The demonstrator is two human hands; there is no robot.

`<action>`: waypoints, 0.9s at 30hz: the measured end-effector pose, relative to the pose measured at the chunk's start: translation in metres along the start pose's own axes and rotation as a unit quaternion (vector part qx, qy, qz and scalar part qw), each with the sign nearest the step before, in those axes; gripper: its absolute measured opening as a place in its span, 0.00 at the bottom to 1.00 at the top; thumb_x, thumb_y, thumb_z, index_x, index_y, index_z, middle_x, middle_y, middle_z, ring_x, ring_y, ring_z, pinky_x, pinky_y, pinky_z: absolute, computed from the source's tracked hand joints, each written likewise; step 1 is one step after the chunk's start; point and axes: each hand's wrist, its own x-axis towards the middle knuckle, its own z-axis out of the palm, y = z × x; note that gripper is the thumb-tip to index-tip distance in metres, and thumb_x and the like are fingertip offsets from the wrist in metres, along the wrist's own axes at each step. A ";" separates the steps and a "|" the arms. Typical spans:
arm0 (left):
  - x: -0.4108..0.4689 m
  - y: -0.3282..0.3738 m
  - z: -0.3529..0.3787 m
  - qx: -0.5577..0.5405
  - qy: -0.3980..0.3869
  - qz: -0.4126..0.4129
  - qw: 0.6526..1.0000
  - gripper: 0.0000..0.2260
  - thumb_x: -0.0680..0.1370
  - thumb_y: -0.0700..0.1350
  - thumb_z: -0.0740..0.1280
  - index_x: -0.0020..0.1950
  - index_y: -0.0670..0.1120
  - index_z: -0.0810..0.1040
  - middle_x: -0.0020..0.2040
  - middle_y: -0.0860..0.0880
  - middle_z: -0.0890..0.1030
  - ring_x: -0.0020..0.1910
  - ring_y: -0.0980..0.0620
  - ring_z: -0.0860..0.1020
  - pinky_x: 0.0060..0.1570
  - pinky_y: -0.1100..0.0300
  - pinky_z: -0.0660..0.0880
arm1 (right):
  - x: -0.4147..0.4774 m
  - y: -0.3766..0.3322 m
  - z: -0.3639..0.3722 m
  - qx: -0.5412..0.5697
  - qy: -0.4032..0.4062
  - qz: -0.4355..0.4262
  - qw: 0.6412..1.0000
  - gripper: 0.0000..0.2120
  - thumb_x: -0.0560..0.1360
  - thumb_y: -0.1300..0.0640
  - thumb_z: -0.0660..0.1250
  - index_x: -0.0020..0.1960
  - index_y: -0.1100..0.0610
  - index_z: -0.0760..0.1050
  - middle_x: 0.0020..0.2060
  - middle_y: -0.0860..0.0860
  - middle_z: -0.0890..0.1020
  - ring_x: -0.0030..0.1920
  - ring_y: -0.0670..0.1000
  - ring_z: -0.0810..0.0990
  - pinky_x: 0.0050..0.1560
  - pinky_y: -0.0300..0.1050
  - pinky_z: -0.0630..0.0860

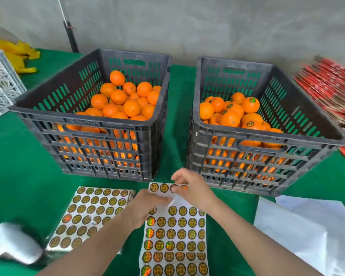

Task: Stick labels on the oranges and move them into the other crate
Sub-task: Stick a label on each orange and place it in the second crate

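Observation:
Two black slotted crates stand side by side on the green table. The left crate (84, 124) holds plain oranges (118, 97). In the right crate (267, 142) lie oranges with round gold labels (251, 104). A sheet of gold round labels (175, 238) lies in front of me, its far end lifted. My left hand (145, 208) pinches that sheet near the bend. Fingers of my right hand (189, 188) pinch a label on the raised far strip (161, 187). A second label sheet (88, 214) lies to the left.
White backing papers (307, 226) lie at the right front. A stack of red flat cartons (331, 86) is at the far right. A white crate (0, 86) and yellow bags (18, 52) sit at the far left. A blurred white object (14, 244) lies near the left front.

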 end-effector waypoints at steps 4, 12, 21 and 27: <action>0.004 0.007 0.001 -0.090 -0.022 -0.013 0.996 0.10 0.76 0.34 0.65 0.55 0.38 0.81 0.50 0.38 0.83 0.45 0.40 0.83 0.36 0.54 0.80 | -0.024 0.006 0.013 -0.136 0.169 -0.103 0.971 0.06 0.71 0.58 0.72 0.47 0.57 0.81 0.44 0.51 0.79 0.49 0.53 0.75 0.55 0.47 0.68; 0.003 0.009 0.003 -0.063 0.019 -0.074 0.995 0.06 0.76 0.35 0.66 0.50 0.37 0.81 0.46 0.37 0.84 0.41 0.40 0.83 0.39 0.51 0.79 | -0.046 0.009 0.042 -0.148 0.182 -0.110 0.966 0.05 0.65 0.62 0.76 0.41 0.58 0.83 0.36 0.50 0.79 0.37 0.52 0.78 0.41 0.47 0.78; 0.005 0.008 0.010 0.028 0.058 -0.105 0.992 0.05 0.76 0.37 0.68 0.50 0.37 0.80 0.46 0.36 0.83 0.44 0.39 0.82 0.53 0.44 0.78 | -0.054 0.013 0.048 -0.012 0.204 -0.053 0.977 0.07 0.64 0.67 0.77 0.35 0.58 0.81 0.34 0.48 0.79 0.35 0.47 0.77 0.40 0.40 0.74; 0.009 0.004 0.012 0.040 0.046 -0.104 0.993 0.10 0.75 0.37 0.69 0.56 0.35 0.79 0.51 0.35 0.82 0.50 0.38 0.81 0.54 0.48 0.77 | -0.058 0.008 0.045 0.048 0.179 -0.017 0.983 0.10 0.66 0.72 0.71 0.32 0.59 0.78 0.32 0.47 0.77 0.33 0.42 0.73 0.37 0.36 0.71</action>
